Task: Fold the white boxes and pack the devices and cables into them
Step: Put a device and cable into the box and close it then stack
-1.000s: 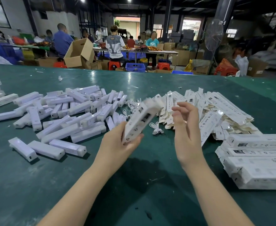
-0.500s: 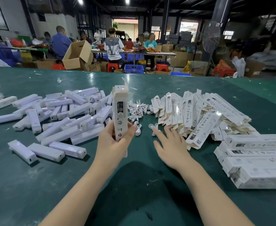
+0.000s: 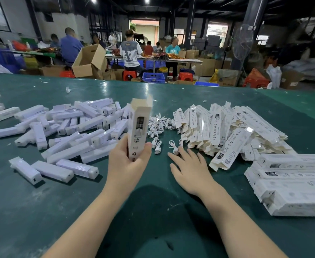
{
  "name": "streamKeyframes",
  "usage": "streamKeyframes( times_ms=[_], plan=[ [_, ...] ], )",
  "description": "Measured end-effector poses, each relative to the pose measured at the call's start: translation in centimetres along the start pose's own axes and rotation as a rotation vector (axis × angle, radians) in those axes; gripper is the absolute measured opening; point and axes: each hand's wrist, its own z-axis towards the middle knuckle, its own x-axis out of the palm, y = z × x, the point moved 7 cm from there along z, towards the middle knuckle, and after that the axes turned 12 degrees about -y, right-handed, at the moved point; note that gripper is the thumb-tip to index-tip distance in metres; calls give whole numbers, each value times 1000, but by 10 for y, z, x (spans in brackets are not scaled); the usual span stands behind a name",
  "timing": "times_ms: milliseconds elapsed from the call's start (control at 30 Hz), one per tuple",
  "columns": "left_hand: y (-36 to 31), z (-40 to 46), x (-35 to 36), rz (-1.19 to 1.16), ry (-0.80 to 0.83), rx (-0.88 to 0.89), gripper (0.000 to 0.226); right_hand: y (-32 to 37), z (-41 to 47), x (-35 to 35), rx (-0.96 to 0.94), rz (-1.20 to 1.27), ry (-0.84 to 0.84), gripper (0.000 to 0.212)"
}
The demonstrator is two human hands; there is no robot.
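White card is what the folded box (image 3: 138, 127) is made of, and it is being held upright above the green table (image 3: 41, 211) near the middle. Its top flap is standing open. The bottom end of the box is being gripped by the left hand (image 3: 128, 164), with the thumb on one side and the fingers curled round the other. The right hand (image 3: 190, 172) is being laid flat on the table just beside it, with fingers straight and spread, holding nothing. One fingertip is being kept right next to a small white cable (image 3: 174, 147). More cables (image 3: 158, 125) are lying in a little heap behind the hands. The pale devices (image 3: 74, 127) are being kept in a big loose pile on the left. Flat boxes (image 3: 227, 131) are being kept in a pile on the right. Packed boxes (image 3: 294, 183) are being stacked at the right edge, near the flat ones.
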Motion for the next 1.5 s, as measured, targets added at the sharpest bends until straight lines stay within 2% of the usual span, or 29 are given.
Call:
streamKeyframes(
  times_ms=[133, 233, 333, 367, 467, 533, 667, 700, 800, 900, 1000, 1033, 1133, 1233, 1333, 1500],
  plan=[
    [2, -4, 6, 57, 56, -5, 17, -1, 1, -1, 2, -44, -38, 46],
    [1, -3, 4, 64, 37, 8, 19, 4, 3, -19, -31, -43, -222, 34],
    [-3, -1, 1, 42, 9, 23, 16, 1, 3, -42, 14, 2, -412, 27],
    [-3, 0, 0, 39, 7, 20, 15, 0, 2, -42, 13, 35, -411, 23],
    [-4, 0, 2, 58, 34, 38, 13, 5, 0, -28, -48, 41, -251, 28],
    [-3, -1, 4, 88, 55, 44, 12, 10, 0, -29, -99, 35, -257, 19],
    [2, 2, 0, 205, 33, 36, 17, 7, 0, -40, -52, 20, -301, 19],
    [4, 3, -1, 265, 31, 42, 17, 6, 0, -41, -21, 99, -293, 17],
    [9, 8, -3, 576, 52, 159, 14, 3, -8, -60, 155, 593, -371, 13],
    [12, 11, -4, 808, 61, 254, 24, -6, -14, -83, 305, 1012, -484, 32],
    [11, 13, -3, 887, 84, 328, 24, -13, -18, -105, 325, 1359, -536, 48],
    [10, 13, -2, 898, 94, 353, 19, -15, -19, -111, 300, 1372, -563, 48],
    [7, 13, 1, 915, 122, 427, 15, -7, -23, -121, 165, 1158, -616, 37],
    [2, 11, 4, 895, 138, 481, 18, 3, -23, -115, 125, 1044, -527, 26],
    [-2, 8, 8, 877, 168, 526, 21, 4, -22, -109, 133, 939, -438, 25],
    [-3, 5, 9, 869, 214, 538, 25, 6, -23, -106, 124, 919, -345, 22]
  ],
)
